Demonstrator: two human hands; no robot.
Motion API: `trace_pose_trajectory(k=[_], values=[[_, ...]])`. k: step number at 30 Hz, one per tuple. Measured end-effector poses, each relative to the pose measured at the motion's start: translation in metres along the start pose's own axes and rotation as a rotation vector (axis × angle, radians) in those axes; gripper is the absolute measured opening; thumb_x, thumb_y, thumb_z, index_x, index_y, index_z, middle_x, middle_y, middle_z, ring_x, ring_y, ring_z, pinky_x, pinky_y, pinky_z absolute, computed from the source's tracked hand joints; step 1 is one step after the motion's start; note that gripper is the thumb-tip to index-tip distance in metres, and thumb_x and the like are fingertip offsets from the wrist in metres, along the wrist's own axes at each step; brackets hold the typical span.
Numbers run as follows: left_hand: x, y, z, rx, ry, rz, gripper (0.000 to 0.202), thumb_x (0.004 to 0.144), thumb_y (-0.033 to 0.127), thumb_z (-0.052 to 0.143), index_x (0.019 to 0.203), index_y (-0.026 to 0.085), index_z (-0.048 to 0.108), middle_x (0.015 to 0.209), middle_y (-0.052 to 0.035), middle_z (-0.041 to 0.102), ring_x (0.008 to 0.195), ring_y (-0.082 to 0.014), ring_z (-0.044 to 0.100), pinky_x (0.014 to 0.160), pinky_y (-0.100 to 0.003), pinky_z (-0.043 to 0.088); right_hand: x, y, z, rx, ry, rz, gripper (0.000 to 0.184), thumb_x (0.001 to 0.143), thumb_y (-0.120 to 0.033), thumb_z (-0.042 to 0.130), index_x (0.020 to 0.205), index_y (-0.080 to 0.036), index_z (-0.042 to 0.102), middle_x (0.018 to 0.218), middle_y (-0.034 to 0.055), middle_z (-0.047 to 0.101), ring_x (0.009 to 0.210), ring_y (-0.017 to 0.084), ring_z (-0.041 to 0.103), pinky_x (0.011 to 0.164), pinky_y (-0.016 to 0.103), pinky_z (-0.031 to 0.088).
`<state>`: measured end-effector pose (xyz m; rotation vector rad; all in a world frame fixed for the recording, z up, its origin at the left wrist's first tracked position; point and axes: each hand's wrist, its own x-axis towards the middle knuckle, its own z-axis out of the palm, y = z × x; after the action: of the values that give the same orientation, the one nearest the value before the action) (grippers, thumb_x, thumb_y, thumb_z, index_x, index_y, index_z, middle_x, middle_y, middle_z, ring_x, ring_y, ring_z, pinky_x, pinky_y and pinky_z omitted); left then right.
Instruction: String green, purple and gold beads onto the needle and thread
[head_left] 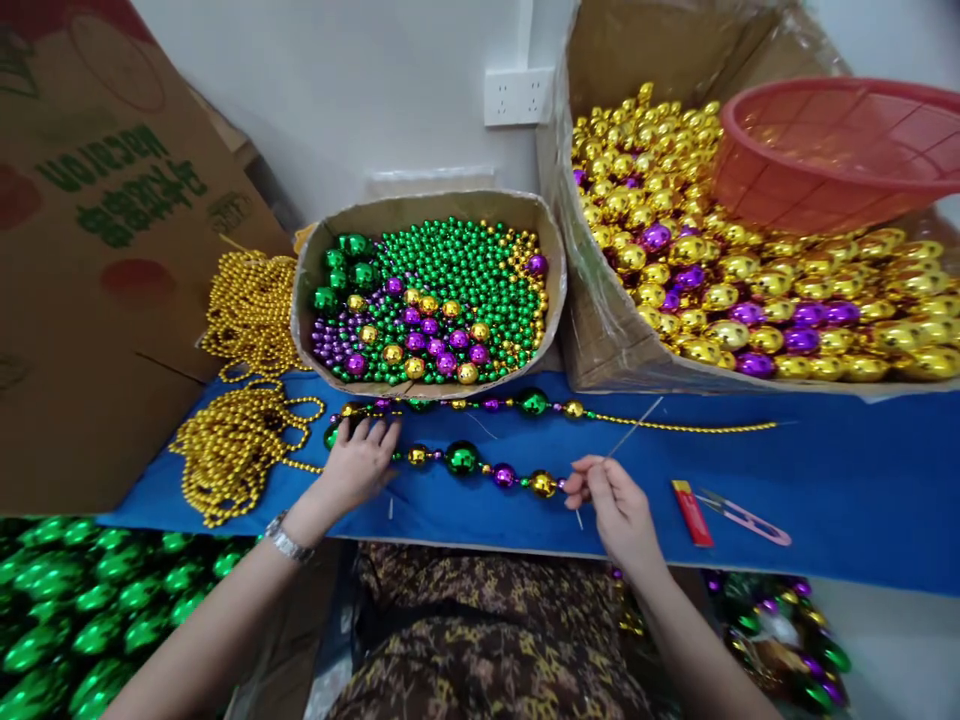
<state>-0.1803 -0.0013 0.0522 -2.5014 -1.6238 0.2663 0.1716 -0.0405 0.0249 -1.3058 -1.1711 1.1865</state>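
Note:
A strand of green, gold and purple beads [462,459] lies in a loop on the blue cloth. My left hand [361,465] rests on the loop's left end, fingers stretched out and slightly apart over the beads. With closed fingertips, my right hand [616,505] pinches a long thin needle [637,425] at the near row's right end, beside a gold bead [542,484]. The needle slants up to the right. The far row ends in a run of small gold beads [697,428]. Whether thread passes through the needle is too fine to tell.
An open box [427,385] of mixed beads stands behind the strand. Gold bead garlands [225,450] are heaped left. A large carton [600,350] of gold and purple beads holds a red basket [825,150]. A red packet [691,513] and pink thread snips [754,522] lie right.

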Motion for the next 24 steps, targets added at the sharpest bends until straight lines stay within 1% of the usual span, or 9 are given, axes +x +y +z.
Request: trace_pose_trajectory(k=[2,5,8,10,12,15,17,19,24], values=[[0.004,0.026,-0.015,-0.142,0.046,0.08,0.063,0.083,0.039,0.061,0.137,0.012,0.043,0.129,-0.0193,0.055,0.118,-0.0367,0.049,0.099,-0.056,0.036,-0.001,-0.002,0.008,0.006,-0.021,-0.004,0.032,0.094,-0.05,0.045,0.092,-0.02,0.058,0.072,-0.0001,0.063,0.055,0.01,0.06,0.054,0.022,0.05],[0.02,0.084,-0.029,-0.378,0.155,0.238,0.065,0.089,0.05,0.049,0.141,0.014,0.036,0.138,-0.0164,0.048,0.127,-0.0315,0.043,0.106,-0.05,0.033,-0.001,-0.009,0.017,0.005,-0.042,-0.02,0.033,0.094,-0.05,0.045,0.092,-0.02,0.058,0.072,0.0002,0.064,0.055,0.011,0.06,0.055,0.023,0.051],[0.041,0.134,-0.028,-0.512,0.202,0.363,0.061,0.092,0.048,0.044,0.141,0.013,0.034,0.138,-0.0158,0.049,0.128,-0.0291,0.042,0.109,-0.051,0.028,-0.003,-0.017,0.024,-0.021,-0.044,-0.064,0.033,0.093,-0.05,0.046,0.09,-0.02,0.059,0.07,-0.0001,0.063,0.054,0.011,0.058,0.055,0.024,0.05],[0.053,0.151,-0.021,-0.556,0.173,0.387,0.052,0.094,0.042,0.042,0.137,0.015,0.036,0.125,-0.0135,0.059,0.117,-0.0255,0.053,0.107,-0.05,0.03,-0.004,-0.02,0.026,-0.029,-0.043,-0.079,0.032,0.093,-0.05,0.048,0.089,-0.02,0.06,0.067,-0.0008,0.061,0.053,0.011,0.056,0.054,0.025,0.048],[0.061,0.156,-0.013,-0.553,0.125,0.391,0.044,0.094,0.039,0.043,0.132,0.016,0.041,0.106,-0.01,0.065,0.099,-0.0228,0.061,0.099,-0.046,0.04,-0.004,-0.02,0.022,-0.006,-0.006,-0.067,0.031,0.092,-0.049,0.049,0.087,-0.02,0.06,0.061,-0.0024,0.057,0.051,0.01,0.052,0.051,0.023,0.045],[0.063,0.153,-0.004,-0.499,0.09,0.381,0.034,0.093,0.038,0.044,0.12,0.018,0.049,0.088,-0.0063,0.063,0.082,-0.0211,0.063,0.077,-0.035,0.048,0.001,-0.015,0.009,0.128,0.167,-0.059,0.03,0.09,-0.05,0.054,0.086,-0.021,0.058,0.053,-0.0062,0.046,0.047,0.009,0.044,0.045,0.02,0.037],[0.063,0.152,-0.002,-0.467,0.101,0.357,0.028,0.095,0.039,0.04,0.113,0.02,0.052,0.086,-0.0058,0.062,0.077,-0.0207,0.062,0.066,-0.031,0.048,0.007,-0.012,-0.001,0.222,0.294,-0.084,0.031,0.087,-0.051,0.058,0.085,-0.02,0.057,0.054,-0.0072,0.042,0.047,0.008,0.041,0.044,0.018,0.034],[0.064,0.152,-0.004,-0.453,0.111,0.33,0.027,0.096,0.04,0.037,0.106,0.02,0.053,0.087,-0.0059,0.061,0.075,-0.0207,0.061,0.059,-0.029,0.046,0.011,-0.012,-0.007,0.258,0.37,-0.115,0.031,0.086,-0.05,0.061,0.084,-0.02,0.057,0.055,-0.0072,0.042,0.048,0.007,0.041,0.044,0.017,0.034],[0.064,0.15,-0.013,-0.454,0.046,0.278,0.027,0.094,0.042,0.041,0.096,0.019,0.053,0.088,-0.0064,0.06,0.075,-0.022,0.062,0.054,-0.027,0.043,0.013,-0.016,0.0,0.287,0.436,-0.141,0.03,0.086,-0.049,0.06,0.085,-0.019,0.055,0.055,-0.0073,0.043,0.048,0.006,0.04,0.046,0.017,0.035]])
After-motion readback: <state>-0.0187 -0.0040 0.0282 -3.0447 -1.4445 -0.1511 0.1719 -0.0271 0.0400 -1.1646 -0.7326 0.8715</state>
